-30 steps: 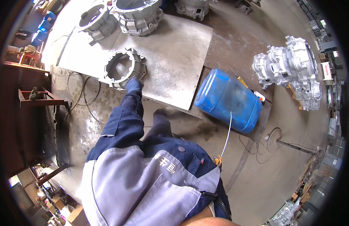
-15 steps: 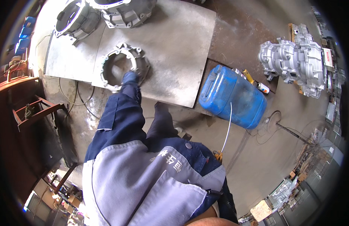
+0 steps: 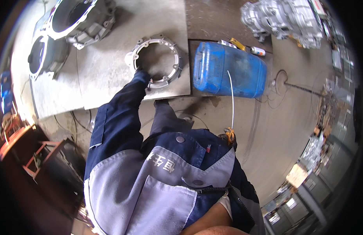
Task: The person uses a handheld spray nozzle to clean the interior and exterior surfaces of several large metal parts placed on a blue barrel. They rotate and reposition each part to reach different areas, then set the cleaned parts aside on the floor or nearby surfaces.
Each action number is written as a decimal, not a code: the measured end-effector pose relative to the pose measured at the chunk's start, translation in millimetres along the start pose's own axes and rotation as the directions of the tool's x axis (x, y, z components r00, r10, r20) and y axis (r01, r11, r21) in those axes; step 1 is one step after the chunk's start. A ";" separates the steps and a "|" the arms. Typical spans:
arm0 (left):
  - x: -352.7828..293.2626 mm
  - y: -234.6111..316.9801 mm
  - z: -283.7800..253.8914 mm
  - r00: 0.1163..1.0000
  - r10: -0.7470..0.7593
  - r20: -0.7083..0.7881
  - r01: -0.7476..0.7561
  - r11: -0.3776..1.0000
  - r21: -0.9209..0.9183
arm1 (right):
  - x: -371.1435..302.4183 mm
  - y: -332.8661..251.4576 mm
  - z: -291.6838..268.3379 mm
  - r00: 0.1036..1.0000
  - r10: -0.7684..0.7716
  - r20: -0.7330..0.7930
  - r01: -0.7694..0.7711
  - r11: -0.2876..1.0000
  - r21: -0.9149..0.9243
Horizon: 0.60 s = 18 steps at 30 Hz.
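My left hand (image 3: 141,76), in a dark blue glove, grips the near-left rim of a ring-shaped cast metal housing (image 3: 176,58). The housing rests on the grey metal tabletop (image 3: 111,80), close to its front right corner, with its wide round opening facing up. The fingertips are partly hidden at the rim. Low by my body on the right, my right hand (image 3: 233,141) is mostly covered by what it holds: an orange-handled tool (image 3: 229,134) with a long, thin white rod pointing away from me over a blue plastic jerrycan (image 3: 232,70).
Two larger metal housings (image 3: 85,29) (image 3: 48,56) stand at the table's far left. Behind the jerrycan lie a yellow tool (image 3: 238,44) and a spray can (image 3: 258,51). A big silver gearbox casing (image 3: 281,19) sits far right. Cables (image 3: 73,121) trail below the table's left front edge.
The ring-shaped housing has slid right across the tabletop with my left hand on it, nearer the right edge. My view has shifted. The orange-handled tool stays by my right side.
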<state>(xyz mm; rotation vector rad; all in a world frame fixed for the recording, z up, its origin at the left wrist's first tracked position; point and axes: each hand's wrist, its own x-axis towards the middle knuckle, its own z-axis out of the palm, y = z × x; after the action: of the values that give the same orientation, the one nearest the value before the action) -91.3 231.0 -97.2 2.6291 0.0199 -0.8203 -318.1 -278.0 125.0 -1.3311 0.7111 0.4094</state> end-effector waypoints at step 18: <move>-39.0 114.8 -175.9 0.916 0.380 0.132 -0.232 0.767 -0.598 | -32.3 32.1 16.2 0.881 -0.359 -0.308 0.390 0.920 0.044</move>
<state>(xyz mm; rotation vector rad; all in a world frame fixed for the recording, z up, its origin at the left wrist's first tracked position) -13.4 192.8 98.0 1.8805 -0.2014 -0.8540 -358.5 -251.5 124.5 -1.4065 0.6880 -0.1431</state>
